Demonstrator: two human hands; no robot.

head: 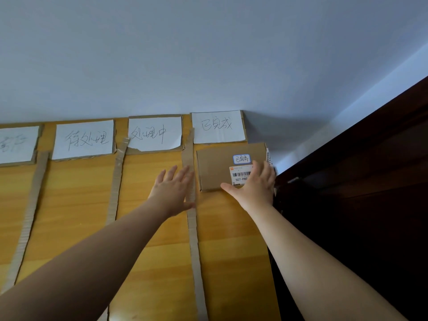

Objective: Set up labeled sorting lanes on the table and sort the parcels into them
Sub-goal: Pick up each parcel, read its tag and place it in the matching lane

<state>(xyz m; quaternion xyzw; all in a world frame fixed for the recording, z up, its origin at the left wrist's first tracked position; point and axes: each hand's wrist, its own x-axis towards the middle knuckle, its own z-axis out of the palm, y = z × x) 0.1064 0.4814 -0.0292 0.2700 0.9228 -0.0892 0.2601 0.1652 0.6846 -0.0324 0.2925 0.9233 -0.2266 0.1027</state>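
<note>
Atop rightmost lane, R hand (253, 186) lies flat w/ fingers spread on parcel (216, 170); L hand (174, 191) open beside it.

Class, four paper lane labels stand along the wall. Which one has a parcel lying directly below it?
The rightmost label. A cardboard parcel lies in its lane under the right hand; the other three lanes show no parcel.

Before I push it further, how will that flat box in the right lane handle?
The box looks like stiff cardboard, so it should slide as one piece. It lies flat and low, so tipping seems unlikely. The table looks smooth, so it may skid easily under the right hand.
</note>
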